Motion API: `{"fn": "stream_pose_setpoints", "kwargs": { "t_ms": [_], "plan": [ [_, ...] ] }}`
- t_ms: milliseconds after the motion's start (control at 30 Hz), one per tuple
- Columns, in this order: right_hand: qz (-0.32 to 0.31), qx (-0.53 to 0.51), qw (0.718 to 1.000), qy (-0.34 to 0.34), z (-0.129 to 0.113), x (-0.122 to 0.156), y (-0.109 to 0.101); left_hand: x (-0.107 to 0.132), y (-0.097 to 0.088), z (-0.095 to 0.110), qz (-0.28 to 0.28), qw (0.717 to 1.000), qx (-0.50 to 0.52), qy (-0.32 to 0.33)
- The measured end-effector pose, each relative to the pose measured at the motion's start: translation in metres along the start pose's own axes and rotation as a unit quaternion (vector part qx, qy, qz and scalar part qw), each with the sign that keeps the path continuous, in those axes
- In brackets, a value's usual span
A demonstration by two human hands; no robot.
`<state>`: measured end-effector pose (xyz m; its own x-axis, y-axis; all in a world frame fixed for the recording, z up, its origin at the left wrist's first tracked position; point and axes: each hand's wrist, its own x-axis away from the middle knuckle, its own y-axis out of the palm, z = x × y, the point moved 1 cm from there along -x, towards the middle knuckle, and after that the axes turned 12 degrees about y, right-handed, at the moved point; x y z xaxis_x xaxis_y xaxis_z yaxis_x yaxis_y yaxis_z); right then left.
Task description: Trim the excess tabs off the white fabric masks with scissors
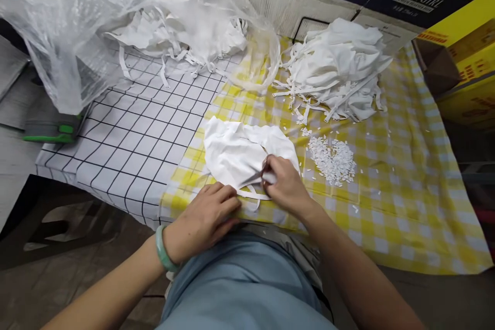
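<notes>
A white fabric piece (235,152) with narrow straps lies spread on the yellow checked cloth in front of me. My right hand (284,183) is closed around small scissors (253,179), whose thin blades point left toward the fabric's near edge. Opposite, my left hand (211,211) has its fingers bent at that same edge, pinching the fabric near a strap. The exact grip of its fingertips is partly hidden. Just right of the fabric lies a heap of tiny white clippings (332,160), with loose bits scattered around it.
A pile of white fabric pieces (336,69) sits at the back right. More white pieces (154,33) lie under a clear plastic bag (69,56) at the back left. Printed cartons (309,2) stand behind, and a yellow box (475,62) is at the right.
</notes>
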<state>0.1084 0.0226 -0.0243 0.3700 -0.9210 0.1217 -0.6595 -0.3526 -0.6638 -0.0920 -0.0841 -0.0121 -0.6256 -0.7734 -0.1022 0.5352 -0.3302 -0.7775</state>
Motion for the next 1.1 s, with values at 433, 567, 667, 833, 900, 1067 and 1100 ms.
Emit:
{"fn": "stream_pose_setpoints", "kwargs": {
  "t_ms": [433, 567, 667, 833, 900, 1067, 1100],
  "plan": [
    [0.059, -0.182, 0.970, 0.148, -0.011, -0.028, -0.012, 0.005, 0.008, -0.002, 0.135, 0.978, -0.087, -0.136],
    [0.046, -0.277, 0.951, 0.130, -0.024, -0.029, -0.010, -0.031, 0.019, -0.003, 0.134, 0.981, -0.030, -0.139],
    [0.038, -0.356, 0.926, 0.121, -0.032, -0.031, -0.011, -0.052, 0.020, -0.006, 0.202, 0.956, 0.153, -0.151],
    [0.011, -0.451, 0.886, 0.105, -0.048, -0.038, -0.013, -0.077, 0.020, -0.012, 0.283, 0.811, 0.482, -0.174],
    [0.004, -0.469, 0.878, 0.097, -0.053, -0.041, -0.016, -0.081, 0.015, -0.014, 0.273, 0.787, 0.527, -0.170],
    [0.026, -0.462, 0.882, 0.090, -0.050, -0.045, -0.020, -0.061, -0.011, -0.018, 0.257, 0.742, 0.591, -0.185],
    [0.032, -0.463, 0.881, 0.096, -0.047, -0.045, -0.019, -0.055, -0.016, -0.019, 0.255, 0.739, 0.593, -0.189]
  ]
}}
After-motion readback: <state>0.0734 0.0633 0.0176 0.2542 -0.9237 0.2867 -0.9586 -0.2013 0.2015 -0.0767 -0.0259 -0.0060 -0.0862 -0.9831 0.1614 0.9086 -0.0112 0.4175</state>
